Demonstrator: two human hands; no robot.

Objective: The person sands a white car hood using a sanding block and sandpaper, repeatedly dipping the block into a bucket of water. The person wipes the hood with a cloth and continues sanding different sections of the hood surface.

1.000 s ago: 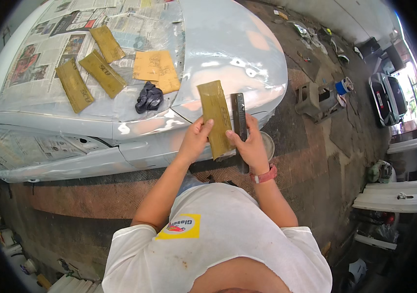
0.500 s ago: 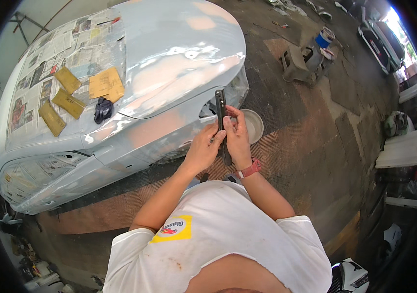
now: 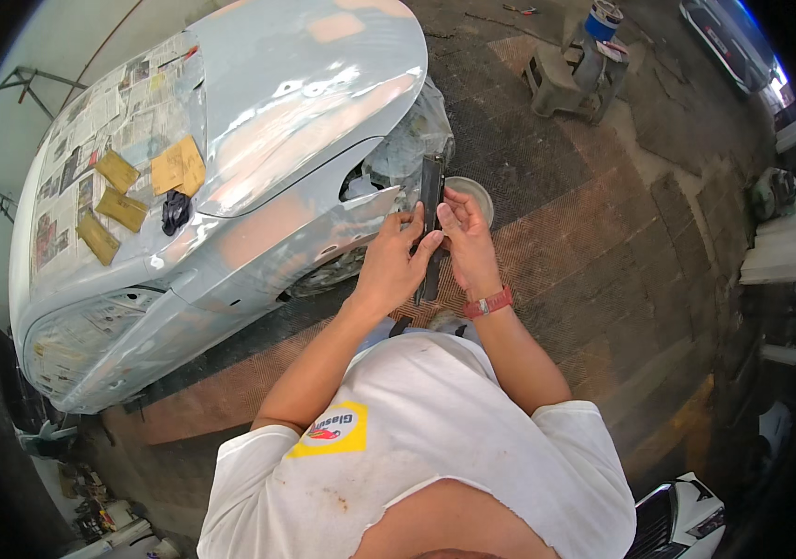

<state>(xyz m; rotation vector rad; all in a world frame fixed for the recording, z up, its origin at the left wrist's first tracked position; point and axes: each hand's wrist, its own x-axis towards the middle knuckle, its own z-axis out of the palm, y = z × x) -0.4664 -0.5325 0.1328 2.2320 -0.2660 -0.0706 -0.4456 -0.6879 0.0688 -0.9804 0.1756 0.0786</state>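
Between my two hands is a long, narrow black block [image 3: 431, 182], held upright in the view; its exact kind I cannot make out. My left hand [image 3: 392, 263] grips its left side with thumb and fingers. On the other side my right hand [image 3: 469, 244] holds it, with the thumb against its face. A red-strapped watch [image 3: 489, 303] is on my right wrist. Just ahead and to the left is a car body [image 3: 277, 219] in pale grey with peach-coloured patches. Behind the right fingers stands a pale round basin [image 3: 472, 194], partly covered by my hand.
Newspaper [image 3: 151, 102] masks part of the car. On it lie tan sheets [image 3: 177, 168], several folded gold pads [image 3: 121, 211] and a crumpled dark cloth [image 3: 175, 213]. A grey stool [image 3: 554, 86] with a blue can [image 3: 602, 22] stands far right. A white car part [image 3: 696, 522] is lower right.
The view has shifted, so the car and stool sit higher and the car farther left. My hands still hold the black block, which is turned slightly and shows a broader face.
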